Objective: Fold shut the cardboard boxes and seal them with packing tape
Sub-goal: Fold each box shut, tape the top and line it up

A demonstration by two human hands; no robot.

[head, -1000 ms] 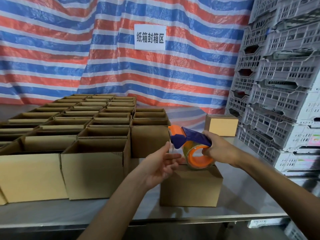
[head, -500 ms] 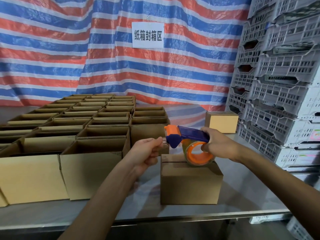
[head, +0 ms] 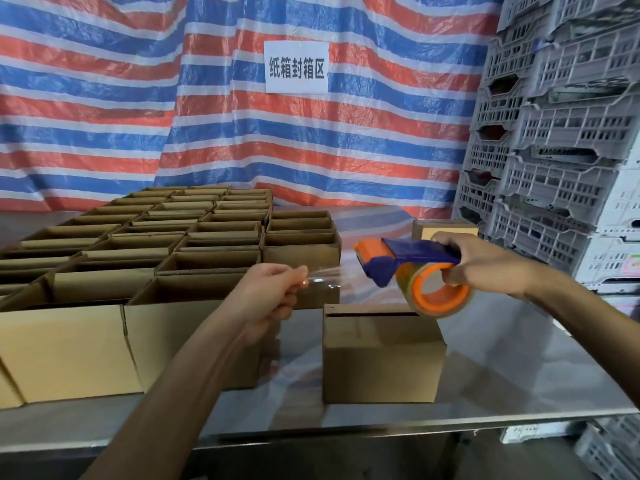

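Two bare hands work above a small brown cardboard box (head: 381,362) with its top flaps folded down, which stands on the shiny metal counter (head: 519,358). Above the box's right top edge, the right hand (head: 485,265) has its fingers curled round the handle of an orange-and-blue plastic tape dispenser (head: 408,258). Its roll of clear packing tape on an orange core (head: 440,292) hangs just over the box's back right corner; whether it touches the cardboard I cannot tell. Up and to the left of the box, the left hand (head: 273,299) pinches the free end of a strip of clear tape (head: 332,275) between thumb and fingers. The strip runs from that pinch to the dispenser's mouth, in the air above the box's left side. A dark slit shows along the back of the box's top. Left of the box and beyond it, many open-topped brown cardboard boxes (head: 207,265) stand packed in rows. Behind the box to the right sits one more closed cardboard box (head: 446,230). Farther right of the box rises a stack of grey slotted plastic crates (head: 571,133). Far behind the box hangs a red, white and blue striped tarpaulin (head: 138,98) bearing a white paper sign (head: 296,67).
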